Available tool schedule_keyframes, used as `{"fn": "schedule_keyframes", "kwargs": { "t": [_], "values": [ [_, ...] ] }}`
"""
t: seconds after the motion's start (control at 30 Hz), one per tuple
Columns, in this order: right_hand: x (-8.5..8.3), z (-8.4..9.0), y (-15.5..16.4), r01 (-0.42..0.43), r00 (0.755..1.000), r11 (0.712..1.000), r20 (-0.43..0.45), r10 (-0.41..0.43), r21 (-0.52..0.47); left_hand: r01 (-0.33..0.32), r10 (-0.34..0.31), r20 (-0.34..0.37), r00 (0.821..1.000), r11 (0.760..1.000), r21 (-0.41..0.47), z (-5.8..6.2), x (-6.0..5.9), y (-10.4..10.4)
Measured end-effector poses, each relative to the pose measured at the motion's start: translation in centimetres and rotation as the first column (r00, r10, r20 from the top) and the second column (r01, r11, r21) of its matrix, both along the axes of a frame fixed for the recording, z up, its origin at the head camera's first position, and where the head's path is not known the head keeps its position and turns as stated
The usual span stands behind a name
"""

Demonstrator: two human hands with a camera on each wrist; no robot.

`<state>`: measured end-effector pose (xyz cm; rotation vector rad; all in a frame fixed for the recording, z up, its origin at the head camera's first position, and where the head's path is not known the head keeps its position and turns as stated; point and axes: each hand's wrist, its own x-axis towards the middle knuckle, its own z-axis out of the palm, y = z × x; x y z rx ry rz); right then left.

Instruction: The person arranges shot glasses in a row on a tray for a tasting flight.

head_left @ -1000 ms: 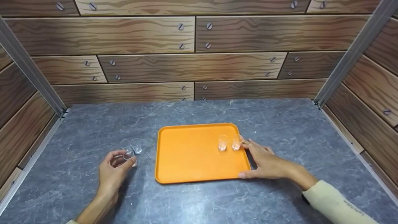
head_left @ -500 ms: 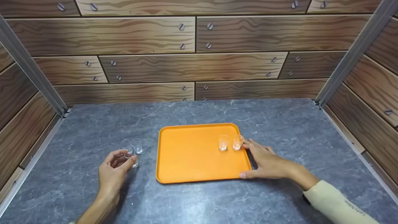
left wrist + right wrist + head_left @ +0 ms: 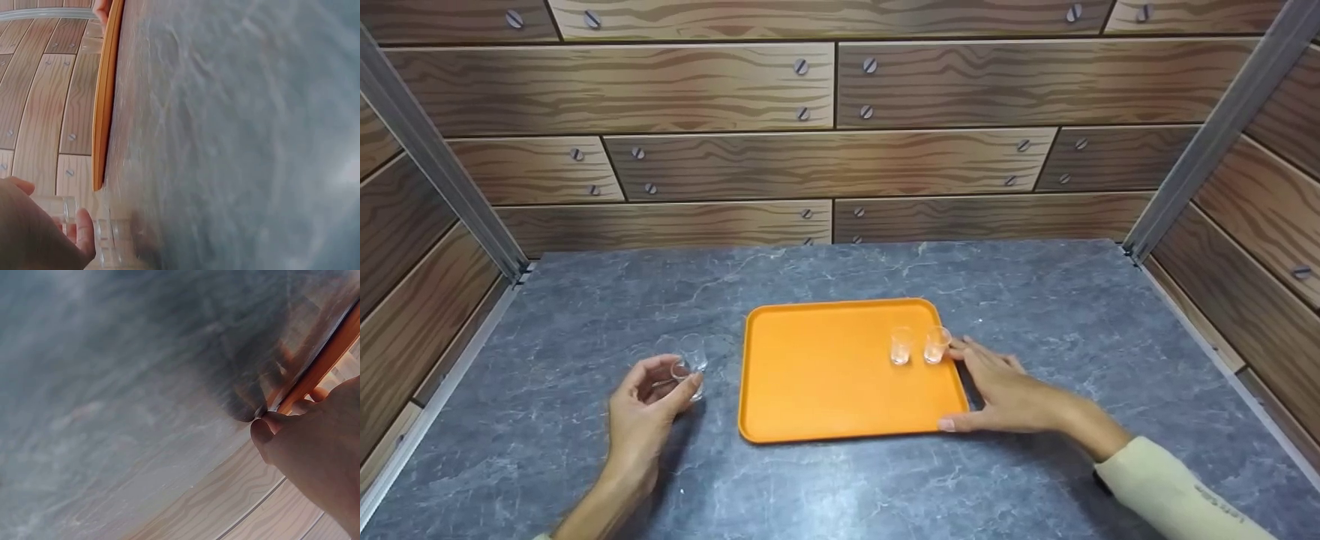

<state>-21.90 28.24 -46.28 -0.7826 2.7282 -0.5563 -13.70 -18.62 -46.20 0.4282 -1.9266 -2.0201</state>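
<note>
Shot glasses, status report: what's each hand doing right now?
Left hand pinches a shot glass, second glass just behind. Right hand rests on orange tray edge. Two glasses on the tray. Nothing in between.

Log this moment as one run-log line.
left hand: grips small clear glass | right hand: rests on orange tray edge | two glasses on tray

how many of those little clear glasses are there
4 small clear shot glasses: two side by side on the orange plastic tray, one at and one at; one held by the left hand at; one behind it on the table at.
</note>
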Motion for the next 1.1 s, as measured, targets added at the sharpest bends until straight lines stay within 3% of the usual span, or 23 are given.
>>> {"fn": "schedule_keyframes", "kwargs": {
  "t": [0.3, 0.77, 1.1],
  "values": [
    [0.1, 0.0, 0.0, -0.008, 1.000, 1.000, -0.016, 0.009, 0.004, 0.036, -0.035, 0.034, 0.999, 0.999, -0.016, 0.4, -0.3, 1.2],
    [-0.1, 0.1, 0.1, -0.002, 1.000, 1.000, -0.015, 0.002, 0.001, 0.107, -0.107, -0.007, 0.994, 0.994, 0.019, 1.0, -1.0, 3.6],
    [0.0, 0.0, 0.0, -0.026, 0.999, 1.000, -0.035, 0.026, -0.017, 0.145, -0.144, -0.043, 0.989, 0.989, 0.021, 0.8, -1.9, 5.4]
  ]
}}
